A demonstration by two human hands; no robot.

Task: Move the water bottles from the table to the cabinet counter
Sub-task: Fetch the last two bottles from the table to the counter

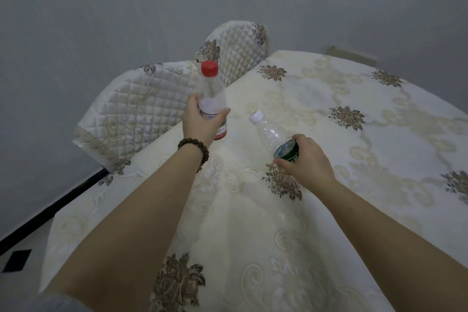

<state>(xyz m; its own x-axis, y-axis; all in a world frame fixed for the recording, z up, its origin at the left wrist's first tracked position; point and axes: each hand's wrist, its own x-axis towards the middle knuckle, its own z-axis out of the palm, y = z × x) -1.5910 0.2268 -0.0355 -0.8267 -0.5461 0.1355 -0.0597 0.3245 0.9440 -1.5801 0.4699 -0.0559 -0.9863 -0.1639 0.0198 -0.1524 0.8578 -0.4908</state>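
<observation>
The table (pixel 329 114), under a cream embroidered cloth, fills the lower and right of the frame. Two quilted chairs (pixel 141 114) stand tucked against its far edge at centre left, leaving no counter in sight; it probably lies outside the picture.

At frame centre the left hand (pixel 202 121) is wrapped round the middle of the red-capped bottle (pixel 211 99), thumb on one side and fingers on the other, a bead bracelet (pixel 195 149) on the wrist. The bottle stands upright, its base at or just above the cloth; I cannot tell which.

Just right of centre the right hand (pixel 306 159) closes over the green-labelled lower end of the white-capped bottle (pixel 271 134), which tilts up-left, apparently tipped as it comes off the table. One bottle per hand suggests both go in a single trip.
</observation>
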